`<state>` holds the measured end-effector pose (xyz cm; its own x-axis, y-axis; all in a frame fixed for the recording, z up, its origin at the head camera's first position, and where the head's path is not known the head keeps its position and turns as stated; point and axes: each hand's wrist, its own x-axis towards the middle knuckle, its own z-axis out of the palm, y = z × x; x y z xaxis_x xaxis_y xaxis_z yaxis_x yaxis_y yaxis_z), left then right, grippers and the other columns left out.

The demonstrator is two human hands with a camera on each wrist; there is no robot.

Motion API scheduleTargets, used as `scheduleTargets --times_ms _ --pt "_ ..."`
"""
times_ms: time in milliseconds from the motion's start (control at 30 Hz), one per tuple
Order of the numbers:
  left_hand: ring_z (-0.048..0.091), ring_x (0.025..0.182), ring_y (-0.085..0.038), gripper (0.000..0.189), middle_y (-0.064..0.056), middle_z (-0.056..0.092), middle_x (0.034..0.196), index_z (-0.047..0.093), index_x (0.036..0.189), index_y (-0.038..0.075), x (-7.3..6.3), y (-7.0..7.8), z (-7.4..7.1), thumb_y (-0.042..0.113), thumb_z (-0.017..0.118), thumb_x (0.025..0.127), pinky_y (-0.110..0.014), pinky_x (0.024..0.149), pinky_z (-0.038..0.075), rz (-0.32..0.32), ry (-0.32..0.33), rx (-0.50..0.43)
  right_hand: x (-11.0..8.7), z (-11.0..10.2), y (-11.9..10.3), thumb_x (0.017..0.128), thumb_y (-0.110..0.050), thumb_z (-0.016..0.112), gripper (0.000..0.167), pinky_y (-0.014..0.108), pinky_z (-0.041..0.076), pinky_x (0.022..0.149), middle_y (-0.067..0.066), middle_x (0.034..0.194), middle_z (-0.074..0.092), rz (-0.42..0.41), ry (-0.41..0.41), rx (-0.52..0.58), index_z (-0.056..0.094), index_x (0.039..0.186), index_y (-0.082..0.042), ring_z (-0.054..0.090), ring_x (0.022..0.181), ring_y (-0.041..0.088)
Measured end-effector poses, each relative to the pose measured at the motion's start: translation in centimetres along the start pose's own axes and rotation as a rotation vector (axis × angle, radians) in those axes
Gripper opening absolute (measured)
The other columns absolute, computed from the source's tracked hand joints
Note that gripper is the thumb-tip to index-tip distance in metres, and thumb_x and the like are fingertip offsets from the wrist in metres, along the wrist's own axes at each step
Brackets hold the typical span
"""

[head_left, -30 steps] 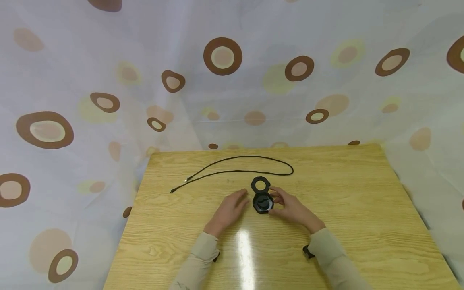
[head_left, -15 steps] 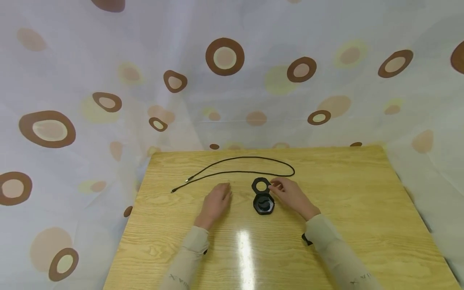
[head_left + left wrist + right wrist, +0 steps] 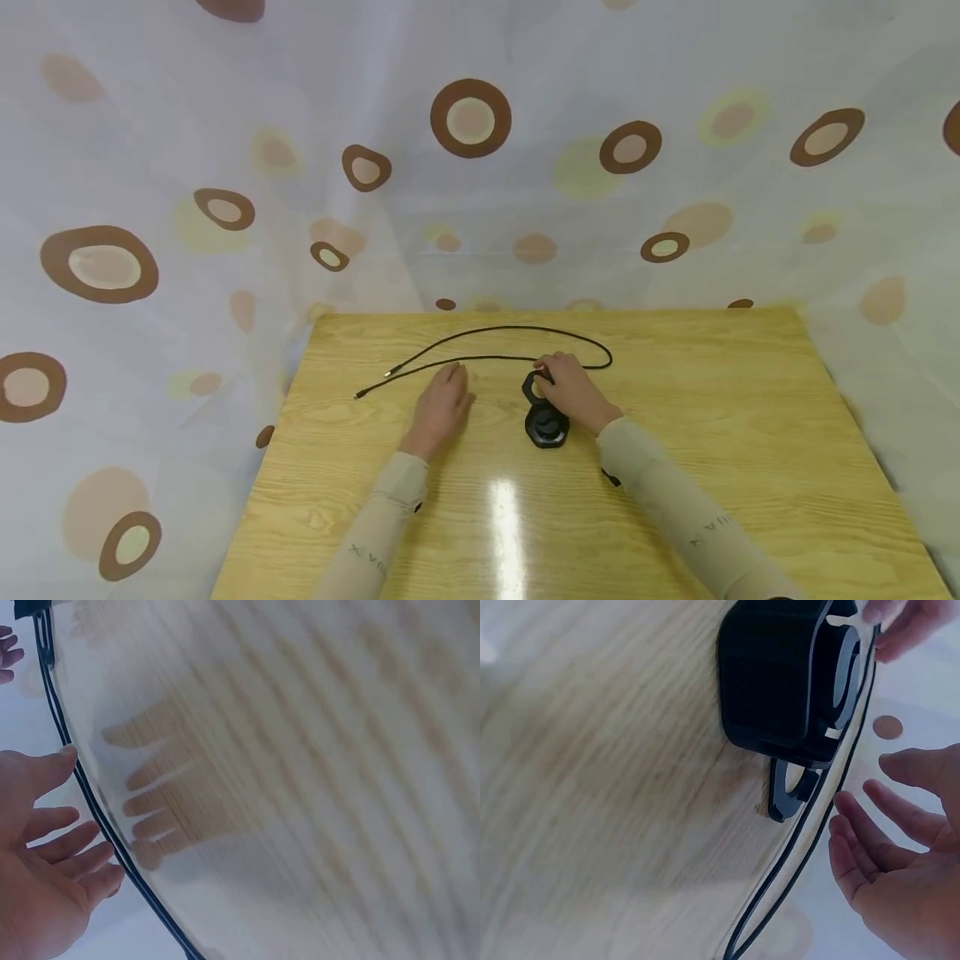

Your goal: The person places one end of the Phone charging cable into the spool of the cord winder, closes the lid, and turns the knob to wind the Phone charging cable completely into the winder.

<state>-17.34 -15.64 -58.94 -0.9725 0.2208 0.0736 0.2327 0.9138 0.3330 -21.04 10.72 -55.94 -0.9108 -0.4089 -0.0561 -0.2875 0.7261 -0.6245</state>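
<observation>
A black many-sided case (image 3: 547, 427) with a glossy round inside stands on the table, its ring-shaped lid (image 3: 529, 388) folded open behind it. My right hand (image 3: 576, 392) hovers over the lid and hides its right part. In the right wrist view the fingers of this right hand (image 3: 911, 859) are apart and loosely bent, with nothing between them. Left of the case, my left hand (image 3: 438, 410) reaches up to the near strand of a black cable (image 3: 517, 327). Its relaxed fingers overlap the cable (image 3: 91, 796) in the left wrist view; contact is unclear.
The wooden table (image 3: 712, 450) ends at a spotted curtain (image 3: 540, 167) at the back and sides. Both cable connectors (image 3: 362, 393) lie toward the left; the cable's loop bends round behind the case.
My right hand has moved left and away from me, from the case's right side to above its lid. My left hand has drawn off leftward and forward to the cable.
</observation>
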Motion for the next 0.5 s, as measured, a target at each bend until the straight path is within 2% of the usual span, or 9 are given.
scheduleTargets --times_ms 133,233,333,500 --pt "0.053 0.144 -0.041 0.047 -0.025 0.052 0.155 0.052 0.149 -0.005 0.5 -0.4 0.0 0.020 0.060 0.109 -0.050 0.116 0.050 0.007 0.007 0.015 0.7 0.4 -0.1 0.109 -0.018 0.057 0.039 0.055 0.049 0.100 0.027 0.134 0.059 0.027 -0.031 -0.034 0.060 0.142 0.003 0.052 0.123 0.044" --pt "0.052 0.145 -0.043 0.045 -0.026 0.052 0.155 0.052 0.149 -0.007 1.1 -0.7 -0.1 0.013 0.057 0.109 -0.050 0.117 0.048 0.012 0.014 0.067 1.1 0.8 -0.3 0.109 -0.019 0.056 0.043 0.057 0.047 0.100 0.031 0.143 0.050 0.028 -0.039 -0.051 0.056 0.146 0.004 0.044 0.128 0.047" --pt "0.055 0.142 -0.041 0.042 -0.024 0.056 0.151 0.053 0.148 -0.007 1.7 -1.2 -0.1 0.008 0.056 0.108 -0.048 0.118 0.048 0.012 0.039 0.111 1.6 0.9 -0.6 0.109 -0.017 0.055 0.044 0.058 0.046 0.099 0.032 0.142 0.048 0.010 -0.021 -0.086 0.054 0.146 0.007 0.044 0.124 0.046" --pt "0.062 0.134 -0.038 0.036 -0.022 0.064 0.142 0.060 0.141 -0.004 2.6 -1.6 0.2 0.002 0.057 0.106 -0.049 0.118 0.048 0.012 0.106 0.109 2.5 1.1 -0.9 0.110 -0.015 0.054 0.040 0.058 0.047 0.095 0.032 0.136 0.052 0.001 -0.008 -0.170 0.056 0.144 0.007 0.046 0.117 0.044"
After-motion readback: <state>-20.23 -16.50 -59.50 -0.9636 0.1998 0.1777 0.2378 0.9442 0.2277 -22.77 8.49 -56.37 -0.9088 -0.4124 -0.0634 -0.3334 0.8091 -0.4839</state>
